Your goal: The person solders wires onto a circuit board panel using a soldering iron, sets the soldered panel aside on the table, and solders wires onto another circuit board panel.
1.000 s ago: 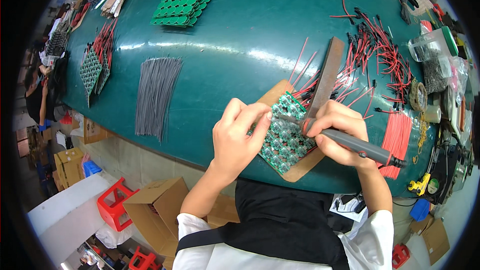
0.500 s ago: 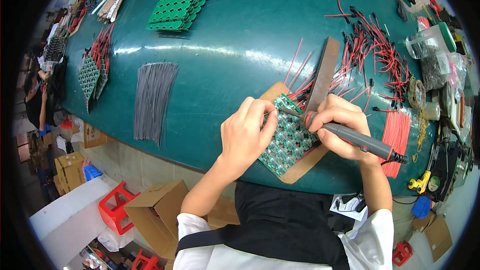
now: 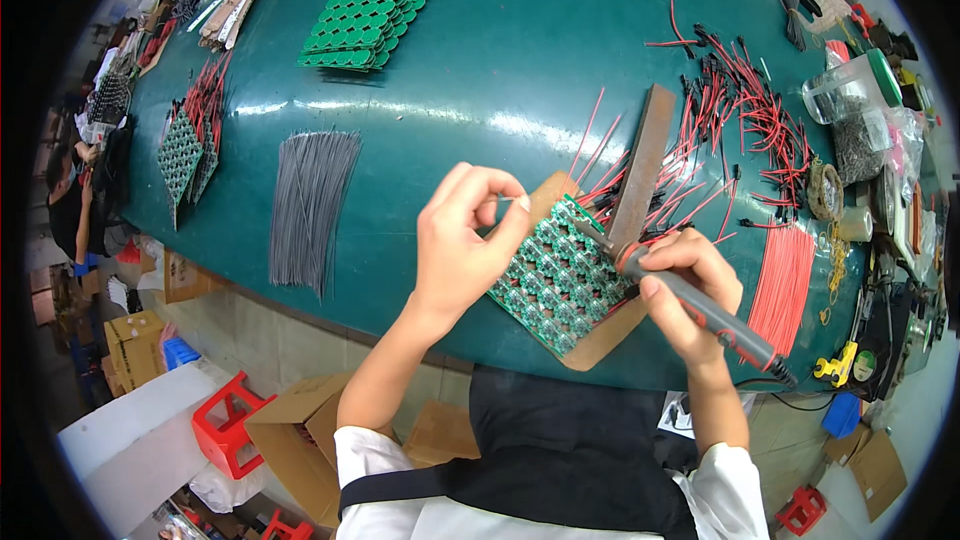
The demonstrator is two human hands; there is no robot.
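**Hands at the green board**

The right hand (image 3: 690, 285) has its fingers wrapped tight on a soldering iron (image 3: 690, 300), tip at the green circuit board (image 3: 560, 275) on the tabletop (image 3: 480, 70). The left hand (image 3: 462, 240) pinches a thin wire (image 3: 508, 199) above the board.

Electronics assembly workshop, long green workbench (image 3: 500, 70), stacked green circuit panels (image 3: 360, 25) at 11 o'clock, red wire leads (image 3: 750, 110) at 2 o'clock, soldering iron (image 3: 690, 300), cardboard boxes (image 3: 290, 430) on floor at 7 o'clock.
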